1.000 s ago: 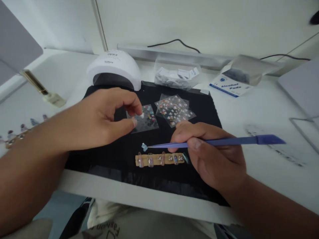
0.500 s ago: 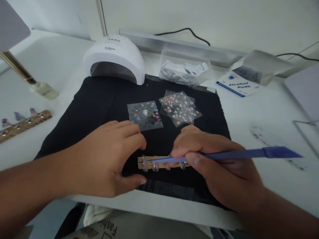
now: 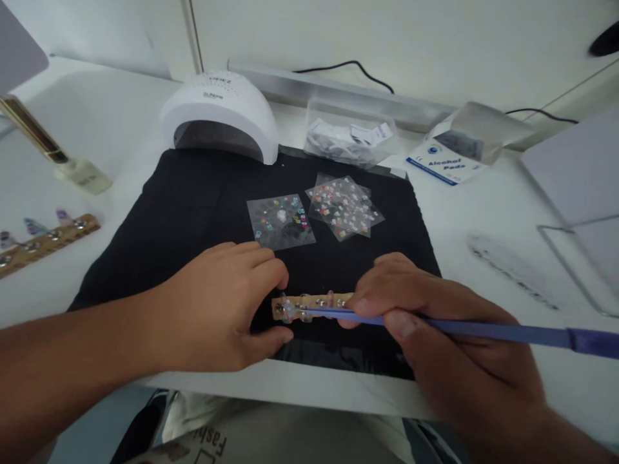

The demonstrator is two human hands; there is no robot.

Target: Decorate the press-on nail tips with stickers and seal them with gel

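Steadying the nail strip [image 3: 309, 305] with the left hand [image 3: 227, 309]. Pinching purple tweezers [image 3: 435, 325] in the right hand [image 3: 435, 335], setting a charm; needing gentle pressure.

Head-worn view, forward and down, close over black mat [image 3: 193, 193]
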